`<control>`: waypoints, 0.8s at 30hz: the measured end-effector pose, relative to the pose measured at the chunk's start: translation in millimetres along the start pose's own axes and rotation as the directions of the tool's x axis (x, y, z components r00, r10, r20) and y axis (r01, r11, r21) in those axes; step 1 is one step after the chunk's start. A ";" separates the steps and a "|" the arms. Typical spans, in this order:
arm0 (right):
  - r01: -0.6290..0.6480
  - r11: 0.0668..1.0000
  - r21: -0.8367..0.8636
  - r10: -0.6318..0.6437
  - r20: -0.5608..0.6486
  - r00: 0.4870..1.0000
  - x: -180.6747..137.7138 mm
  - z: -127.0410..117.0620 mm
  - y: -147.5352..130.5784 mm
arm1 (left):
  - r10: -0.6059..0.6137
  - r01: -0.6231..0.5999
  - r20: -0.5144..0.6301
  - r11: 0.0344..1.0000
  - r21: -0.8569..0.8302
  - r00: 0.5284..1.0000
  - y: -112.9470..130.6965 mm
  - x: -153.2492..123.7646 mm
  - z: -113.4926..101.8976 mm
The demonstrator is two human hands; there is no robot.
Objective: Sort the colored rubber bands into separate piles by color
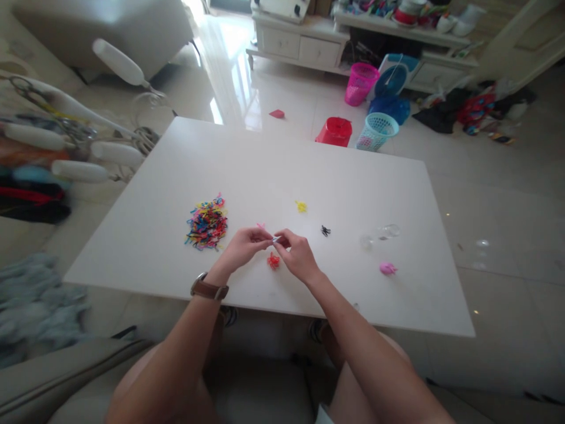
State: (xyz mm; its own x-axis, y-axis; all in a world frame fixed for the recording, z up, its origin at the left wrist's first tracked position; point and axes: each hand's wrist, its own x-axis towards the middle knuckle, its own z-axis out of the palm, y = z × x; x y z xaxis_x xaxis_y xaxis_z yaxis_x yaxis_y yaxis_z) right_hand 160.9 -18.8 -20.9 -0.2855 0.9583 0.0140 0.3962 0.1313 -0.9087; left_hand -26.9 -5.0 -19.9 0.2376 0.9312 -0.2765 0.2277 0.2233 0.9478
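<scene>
My left hand (pixel 245 247), with a brown-strapped watch (pixel 210 289) on the wrist, meets my right hand (pixel 296 253) over the near middle of the table. Their fingertips pinch a small whitish piece (pixel 276 239), too small to name. Just below the fingers lies a little red heap (pixel 273 261) of thin strips, and a bit of pink (pixel 261 225) shows behind my left hand. To the left is a large mixed-colour pile (pixel 206 224) of similar strips, perhaps elastic bands. A yellow cluster (pixel 301 206) and a black cluster (pixel 325 231) lie beyond and right of my right hand.
Toward the right of the white table (pixel 247 159) are a clear container (pixel 388 232) lying down and a pink object (pixel 388 268). Past the far edge, a red bin (pixel 335 131) and a light-blue basket (pixel 377 131) stand on the floor. White lamp arms (pixel 117 152) crowd the left edge.
</scene>
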 end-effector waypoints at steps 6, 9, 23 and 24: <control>-0.001 0.994 -0.108 0.006 0.044 0.999 2.3 -13.6 -2.2 | -0.021 0.020 0.018 0.999 0.039 1.000 1.5 -0.4 3.5; -0.035 0.981 -0.190 0.043 0.038 0.998 6.8 -34.6 5.3 | -0.018 0.018 0.000 0.993 0.114 1.000 0.7 -0.5 4.6; -0.203 0.773 -0.601 0.508 0.396 0.765 -0.5 -89.9 55.2 | -0.018 0.027 -0.033 0.948 0.317 0.999 3.9 -5.2 3.3; -0.195 0.770 -0.608 0.499 0.382 0.777 0.0 -88.2 54.9 | -0.018 0.028 -0.033 0.948 0.318 0.999 3.8 -5.1 3.1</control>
State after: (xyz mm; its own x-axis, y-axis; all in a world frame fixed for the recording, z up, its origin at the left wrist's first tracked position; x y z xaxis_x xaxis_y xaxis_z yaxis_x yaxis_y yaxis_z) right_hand 259.6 10.8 -34.1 -0.3577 0.7135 -0.6024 0.8913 0.0683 -0.4483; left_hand -24.4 -9.7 -15.4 0.2018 0.9361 -0.2882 0.5230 0.1458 0.8398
